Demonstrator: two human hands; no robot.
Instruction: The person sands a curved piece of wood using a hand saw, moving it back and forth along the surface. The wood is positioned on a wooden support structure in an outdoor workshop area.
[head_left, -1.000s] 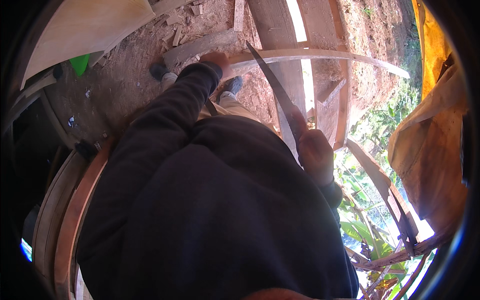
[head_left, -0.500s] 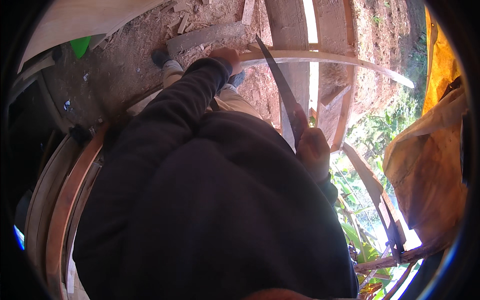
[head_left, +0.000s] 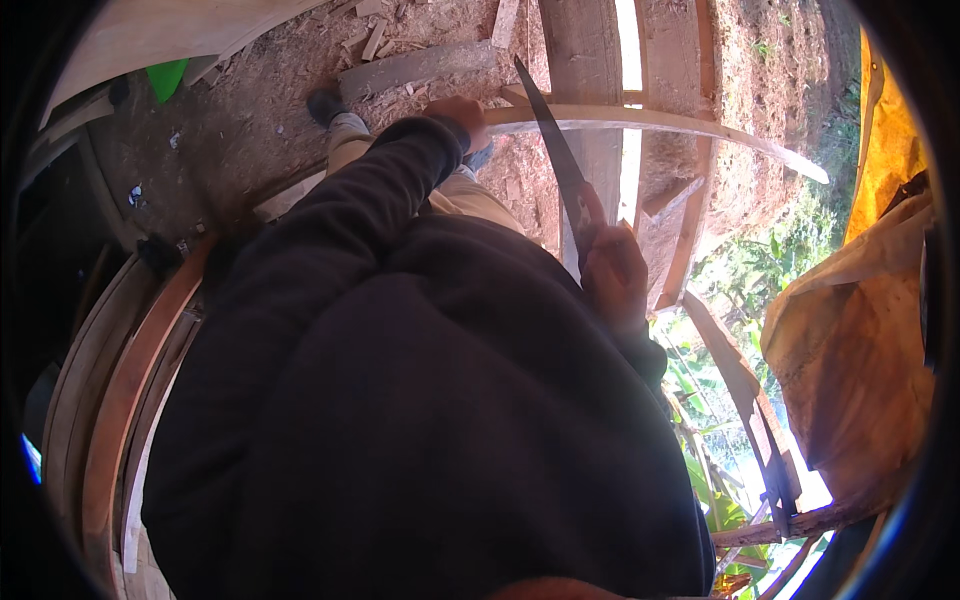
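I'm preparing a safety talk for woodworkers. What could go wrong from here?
The saw in the right hand crosses the wooden strip in this view, fairly near the left hand gripping it; a slip might cut that hand. The strip's far end appears to reach past the planks, so it could wobble under pressure. A board and wood scraps lie near a shoe, so a step could cause a stumble.

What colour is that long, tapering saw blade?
The long, tapering metal saw blade looks dark grey, clearest in the head view.
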